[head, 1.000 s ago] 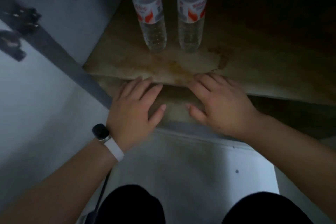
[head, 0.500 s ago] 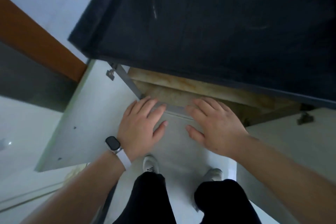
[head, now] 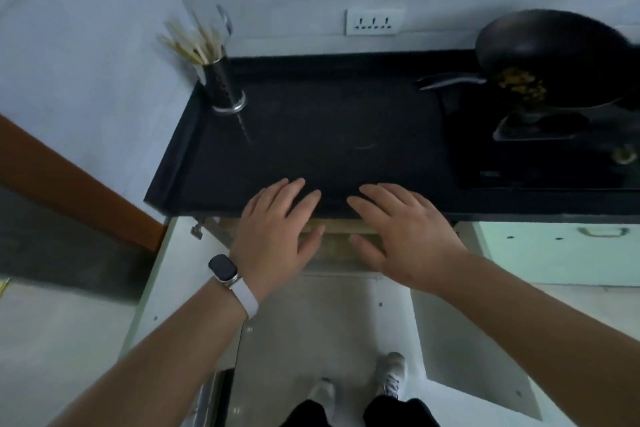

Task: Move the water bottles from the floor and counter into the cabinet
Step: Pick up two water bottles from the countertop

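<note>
Black counter (head: 311, 135) spreads out beyond the fingertips, and both hands hover low over its front edge: left hand (head: 273, 232) and right hand (head: 405, 236) side by side, palms down, fingers straight and spread, grasping nothing. No water bottles show anywhere in this view, neither on the counter ahead of the hands nor on the floor below the wrists. The cabinet (head: 334, 244) sits directly beneath the palms, a strip of its tan shelf peeking between the two thumbs, with the rest hidden under the counter lip. Its white doors (head: 162, 288) stand open outside each forearm. Far beyond the left hand stands a chopstick holder (head: 225, 90), and well off past the right hand sits a wok (head: 554, 55). By the look of it, this is the search for the next bottle, so the smart play is to sweep the gaze wider before reaching. Once one turns up, wrap the fingers fully round its body, keep it upright, duck it under that overhanging lip and set it deep on the shelf, steering clear of both doors.
</note>
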The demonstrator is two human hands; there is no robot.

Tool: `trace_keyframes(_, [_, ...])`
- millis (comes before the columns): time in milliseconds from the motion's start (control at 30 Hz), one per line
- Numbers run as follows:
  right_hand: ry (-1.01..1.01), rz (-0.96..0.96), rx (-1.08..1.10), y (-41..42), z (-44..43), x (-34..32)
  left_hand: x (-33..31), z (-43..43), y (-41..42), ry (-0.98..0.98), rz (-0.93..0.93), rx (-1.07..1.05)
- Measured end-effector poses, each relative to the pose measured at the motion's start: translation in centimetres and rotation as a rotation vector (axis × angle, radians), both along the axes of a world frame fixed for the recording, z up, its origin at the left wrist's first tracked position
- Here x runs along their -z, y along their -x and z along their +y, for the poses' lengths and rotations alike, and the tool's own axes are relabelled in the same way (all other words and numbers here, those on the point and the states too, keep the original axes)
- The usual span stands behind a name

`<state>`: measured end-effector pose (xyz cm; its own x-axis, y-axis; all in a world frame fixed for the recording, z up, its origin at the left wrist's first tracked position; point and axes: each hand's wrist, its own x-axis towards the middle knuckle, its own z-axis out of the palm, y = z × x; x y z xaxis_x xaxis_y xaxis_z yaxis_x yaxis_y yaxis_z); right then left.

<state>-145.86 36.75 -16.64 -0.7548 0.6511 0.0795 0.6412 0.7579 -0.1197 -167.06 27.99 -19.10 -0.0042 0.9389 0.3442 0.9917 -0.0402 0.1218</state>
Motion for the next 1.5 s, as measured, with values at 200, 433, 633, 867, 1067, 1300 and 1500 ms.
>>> trace_keyframes(200, [-0.056, 0.010, 0.253, -4.2, -2.5, -3.7, -2.4, 2.3, -2.6, -0.046, -0.006, 0.244])
trace_keyframes(433, [-0.109, -0.058, 0.535, -10.6, -7.7, -6.7, -4.5, 3.5, -6.8, -0.107, 0.018, 0.522])
trace_keyframes(633, [-0.156, -0.098, 0.686, -17.3, -11.5, -8.2, -6.2, 3.7, -13.4, -0.115, 0.034, 0.699])
trace_keyframes(867, [-0.197, -0.056, 0.760, -27.4, -11.7, -8.3, -7.6, 5.8, -23.9, -0.138, 0.077, 0.813])
trace_keyframes(1067, [-0.248, -0.024, 0.819, -40.5, -11.8, -8.1, -8.4, 7.6, -37.6, -0.153, 0.089, 0.878])
trace_keyframes(1300, [-0.247, -0.044, 0.953, -56.5, -14.6, -7.9, -8.7, 8.2, -55.9, -0.262, 0.085, 1.047])
trace_keyframes(1500, [-0.303, -0.038, 1.100, -65.3, -18.4, -8.6, -8.9, 7.7, -67.5, -0.340, 0.092, 1.207])
